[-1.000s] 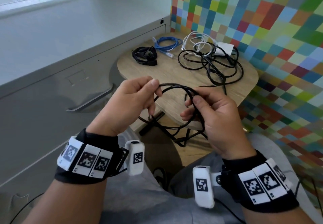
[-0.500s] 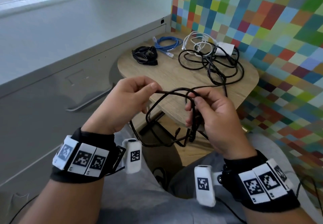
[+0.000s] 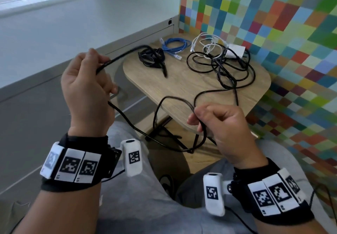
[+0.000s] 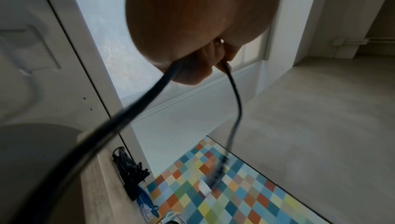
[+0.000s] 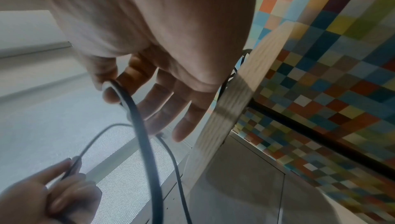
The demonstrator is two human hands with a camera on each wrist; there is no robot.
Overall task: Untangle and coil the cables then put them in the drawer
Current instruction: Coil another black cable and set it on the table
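The black cable (image 3: 164,106) hangs in the air between both hands, in front of the tabletop (image 3: 178,91); the left hand (image 3: 85,91), raised near the drawer front, has its grip curled round one stretch, and a blurred free end arcs from that fist over toward the tabletop; the right hand (image 3: 224,124), lower and just at the tabletop's near edge, pinches the cable between thumb and forefinger, its other fingers loosely spread in the right wrist view; from there one strand droops in a loop below the knees and another runs up onto the tabletop into the black tangle (image 3: 224,69). Four other bundles lie on the wood: that loose black tangle, a white cable (image 3: 204,44) with what seems a white charger (image 3: 235,50) partly under it, one blue coil (image 3: 175,46), and one small black coil (image 3: 151,57) at the left edge; the grey drawer (image 3: 36,97) beside the left hand is closed.
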